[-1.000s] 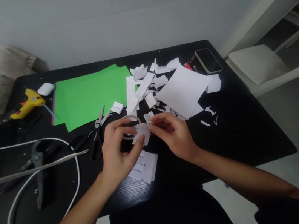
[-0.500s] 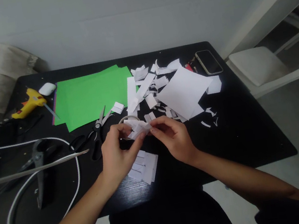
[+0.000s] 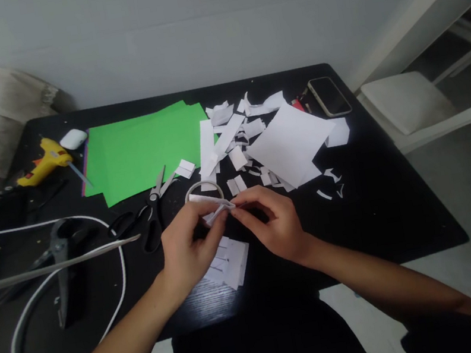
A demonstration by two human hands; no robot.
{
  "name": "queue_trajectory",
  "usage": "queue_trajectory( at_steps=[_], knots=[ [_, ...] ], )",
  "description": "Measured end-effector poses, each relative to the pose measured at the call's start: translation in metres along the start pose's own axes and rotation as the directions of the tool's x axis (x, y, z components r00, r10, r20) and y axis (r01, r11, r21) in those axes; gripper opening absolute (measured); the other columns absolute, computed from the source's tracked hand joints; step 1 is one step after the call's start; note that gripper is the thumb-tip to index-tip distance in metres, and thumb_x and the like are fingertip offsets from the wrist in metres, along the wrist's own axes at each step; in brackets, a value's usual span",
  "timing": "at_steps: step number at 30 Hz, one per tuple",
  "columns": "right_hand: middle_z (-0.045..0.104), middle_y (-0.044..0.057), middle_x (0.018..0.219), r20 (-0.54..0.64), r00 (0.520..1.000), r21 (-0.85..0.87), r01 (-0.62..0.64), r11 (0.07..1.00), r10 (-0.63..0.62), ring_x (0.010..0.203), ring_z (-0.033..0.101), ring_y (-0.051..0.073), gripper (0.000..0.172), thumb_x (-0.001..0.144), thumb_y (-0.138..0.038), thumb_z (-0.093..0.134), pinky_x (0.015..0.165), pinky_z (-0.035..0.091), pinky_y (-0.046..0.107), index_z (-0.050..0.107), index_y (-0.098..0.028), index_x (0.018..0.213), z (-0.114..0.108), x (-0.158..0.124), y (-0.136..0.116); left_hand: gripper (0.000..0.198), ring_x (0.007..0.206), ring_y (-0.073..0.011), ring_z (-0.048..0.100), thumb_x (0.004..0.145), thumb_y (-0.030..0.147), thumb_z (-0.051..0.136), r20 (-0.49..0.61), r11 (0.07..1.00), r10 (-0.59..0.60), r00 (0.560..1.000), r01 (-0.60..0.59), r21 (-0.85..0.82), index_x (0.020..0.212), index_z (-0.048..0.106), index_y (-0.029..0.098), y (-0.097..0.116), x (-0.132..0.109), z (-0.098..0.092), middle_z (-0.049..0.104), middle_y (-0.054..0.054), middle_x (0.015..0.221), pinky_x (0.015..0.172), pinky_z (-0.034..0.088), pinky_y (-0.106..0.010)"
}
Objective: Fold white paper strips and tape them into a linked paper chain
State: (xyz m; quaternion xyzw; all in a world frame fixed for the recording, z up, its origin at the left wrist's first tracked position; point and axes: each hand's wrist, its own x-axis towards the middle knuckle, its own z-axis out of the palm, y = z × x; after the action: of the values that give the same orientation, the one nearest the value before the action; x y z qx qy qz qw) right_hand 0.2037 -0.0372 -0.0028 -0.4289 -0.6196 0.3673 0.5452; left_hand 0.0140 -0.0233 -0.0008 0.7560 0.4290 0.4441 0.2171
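A small folded white paper point(image 3: 217, 206) is held between both hands above the black table. My left hand point(image 3: 189, 238) pinches its left part between thumb and fingers. The fingertips of my right hand point(image 3: 272, 218) close on its right end. Just behind the paper lies a tape-like ring point(image 3: 203, 184), partly hidden. Below the hands, a stack of small white papers point(image 3: 236, 261) with dark slits rests on the table, its upper left covered by my left hand. Black-handled scissors point(image 3: 154, 205) lie half open left of my left hand.
Green sheets point(image 3: 145, 149) lie at the back left, near a yellow glue gun point(image 3: 47, 163) and a white case point(image 3: 73, 139). White scraps point(image 3: 237, 158), a large white sheet point(image 3: 291, 143) and a phone point(image 3: 329, 96) are at the back right. A white cable point(image 3: 124, 267) loops at left.
The held paper has turned and now looks narrower, pressed closer together. My right fingertips have shifted slightly left, and more of the ring shows behind the hands.
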Motion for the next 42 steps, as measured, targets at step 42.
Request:
queue_trajectory(
  at_steps=[42],
  knots=[
    [0.083,0.002,0.090,-0.006,1.000,-0.096,-0.005,0.995,0.004,0.077,0.079,0.017,0.010,0.096,-0.021,0.072,0.069,0.066,0.031,0.078,-0.023,0.103,0.003,-0.006,-0.003,0.035,0.095,-0.0181,0.075,0.085,0.000,0.076,-0.091,0.989,0.124,0.988,-0.130,-0.069,0.111,0.068,0.022,0.001,-0.004,0.003,0.077,-0.003,0.102,0.084,0.062,-0.034]
  ],
)
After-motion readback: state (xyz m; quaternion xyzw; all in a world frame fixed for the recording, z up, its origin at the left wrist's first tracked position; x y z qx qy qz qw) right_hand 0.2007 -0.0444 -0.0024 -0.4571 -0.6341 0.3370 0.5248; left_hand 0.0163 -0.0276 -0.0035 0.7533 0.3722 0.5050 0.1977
